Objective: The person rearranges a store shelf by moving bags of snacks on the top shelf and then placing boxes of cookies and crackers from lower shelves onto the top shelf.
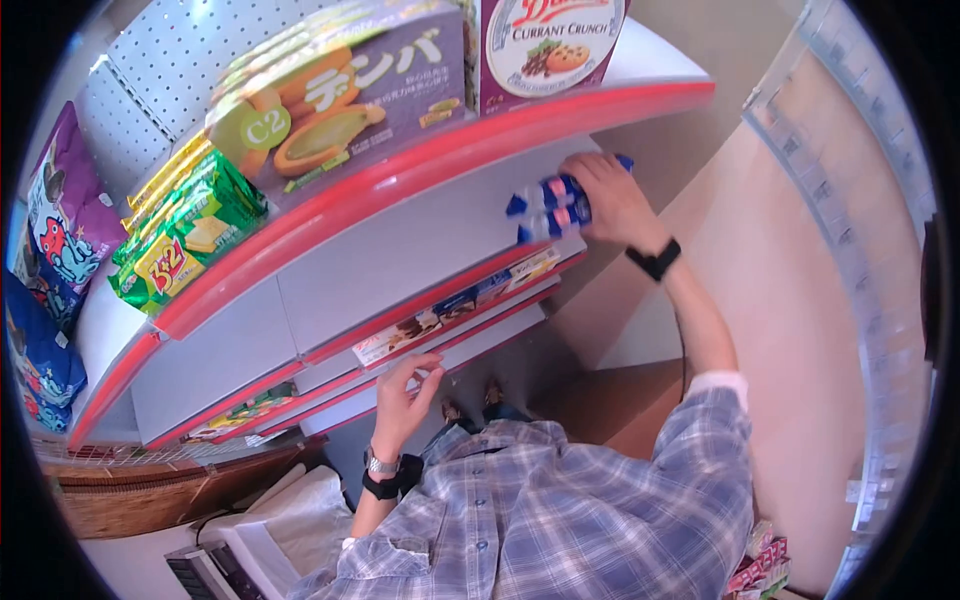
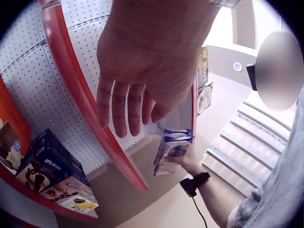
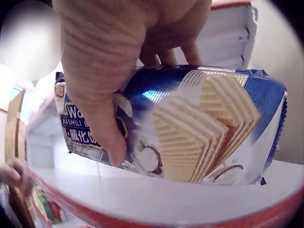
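Note:
My right hand (image 1: 615, 200) grips blue-and-white wafer packs (image 1: 548, 212) at the right end of a shelf below the top one. In the right wrist view, the thumb presses across the front of a wafer pack (image 3: 199, 130) printed with cream wafers and coconut, and the fingers reach behind it. The pack is close over the white shelf (image 3: 133, 197). My left hand (image 1: 405, 398) hangs in front of the lower shelves with nothing in it. Its fingers (image 2: 135, 111) look loosely bent in the left wrist view.
Above stands the red-edged top shelf (image 1: 400, 170) with purple biscuit boxes (image 1: 400, 90), a currant crunch box (image 1: 550, 50) and green biscuit packs (image 1: 190, 240). Snack boxes (image 1: 450, 315) line a lower shelf. A metal rack (image 1: 850, 250) rises at the right.

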{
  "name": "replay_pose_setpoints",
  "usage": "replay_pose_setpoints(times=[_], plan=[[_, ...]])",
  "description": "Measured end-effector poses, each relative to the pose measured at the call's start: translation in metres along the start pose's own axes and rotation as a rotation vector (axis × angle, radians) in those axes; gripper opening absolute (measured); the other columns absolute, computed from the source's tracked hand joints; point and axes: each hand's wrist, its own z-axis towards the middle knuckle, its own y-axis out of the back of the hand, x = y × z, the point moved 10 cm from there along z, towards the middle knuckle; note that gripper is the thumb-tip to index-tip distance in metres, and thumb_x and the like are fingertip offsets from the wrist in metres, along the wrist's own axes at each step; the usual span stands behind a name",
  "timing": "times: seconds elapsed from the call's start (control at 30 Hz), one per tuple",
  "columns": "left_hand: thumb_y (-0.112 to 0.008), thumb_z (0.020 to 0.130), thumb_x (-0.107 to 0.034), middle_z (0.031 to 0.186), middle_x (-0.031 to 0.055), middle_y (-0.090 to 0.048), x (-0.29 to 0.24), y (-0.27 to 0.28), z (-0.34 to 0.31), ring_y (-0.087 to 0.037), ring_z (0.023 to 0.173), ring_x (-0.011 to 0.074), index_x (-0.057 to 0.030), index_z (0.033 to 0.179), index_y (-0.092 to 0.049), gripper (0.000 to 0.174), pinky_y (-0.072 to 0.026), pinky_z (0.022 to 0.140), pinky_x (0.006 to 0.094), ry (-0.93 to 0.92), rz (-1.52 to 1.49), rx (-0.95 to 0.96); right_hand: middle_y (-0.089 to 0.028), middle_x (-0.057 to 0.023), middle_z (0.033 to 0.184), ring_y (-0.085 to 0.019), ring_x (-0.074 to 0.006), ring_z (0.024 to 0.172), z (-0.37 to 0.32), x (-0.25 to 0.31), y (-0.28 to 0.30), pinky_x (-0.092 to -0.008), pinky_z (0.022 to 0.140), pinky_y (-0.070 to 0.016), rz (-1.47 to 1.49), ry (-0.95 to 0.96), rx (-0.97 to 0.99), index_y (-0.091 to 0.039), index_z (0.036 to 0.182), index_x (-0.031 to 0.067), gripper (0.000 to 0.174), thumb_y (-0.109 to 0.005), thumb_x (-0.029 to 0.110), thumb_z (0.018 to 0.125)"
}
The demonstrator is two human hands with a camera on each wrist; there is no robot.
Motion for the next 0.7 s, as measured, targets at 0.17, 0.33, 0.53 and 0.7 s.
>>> replay_pose_setpoints(times=[0.17, 0.33, 0.53, 0.7], plan=[[-0.069, 0.089, -0.011, 0.091, 0.0101, -0.074, 0.006, 0.001, 0.004, -0.07, 0.081, 0.0208, -0.0025, 0.102, -0.072, 0.016, -0.0518, 0.067, 0.0288, -0.003, 0.019, -0.019, -0.061, -0.018, 0.114, -0.06, -0.0361, 0.105, -0.033, 0.052, 0.129, -0.0451, 0.098, -0.0465, 0.511, 0.058, -0.25, -0.054, 0.119, 0.0056, 0.062, -0.079, 0.013, 0.063], [-0.069, 0.089, -0.011, 0.096, 0.011, -0.074, 0.002, -0.017, 0.012, -0.071, 0.078, 0.0197, -0.0025, 0.103, -0.072, 0.016, -0.0534, 0.066, 0.0289, -0.055, -0.023, 0.053, -0.062, -0.0174, 0.109, -0.063, -0.0305, 0.106, -0.058, 0.036, 0.238, -0.0458, 0.102, -0.0481, 0.625, 0.155, -1.028, -0.056, 0.116, 0.0082, 0.042, -0.078, 0.008, 0.08], [-0.068, 0.09, -0.012, 0.098, 0.011, -0.074, -0.018, -0.031, 0.016, -0.071, 0.08, 0.0202, -0.0028, 0.105, -0.072, 0.018, -0.0538, 0.066, 0.0293, -0.11, -0.026, 0.111, -0.072, -0.0111, 0.107, -0.068, -0.0196, 0.098, 0.023, -0.049, 0.317, -0.0314, 0.089, -0.0515, 0.178, -0.039, -0.966, -0.068, 0.112, -0.0022, 0.034, -0.072, -0.001, 0.078], [-0.068, 0.091, -0.013, 0.094, 0.0105, -0.073, -0.019, -0.018, 0.01, -0.071, 0.084, 0.0204, -0.0032, 0.109, -0.071, 0.02, -0.054, 0.069, 0.0296, -0.113, -0.045, 0.082, -0.068, -0.0093, 0.101, -0.065, -0.0172, 0.089, 0.12, -0.043, 0.319, -0.0311, 0.076, -0.0545, 0.5, 0.044, -1.104, -0.059, 0.111, 0.0006, 0.062, -0.092, 0.009, 0.059]])
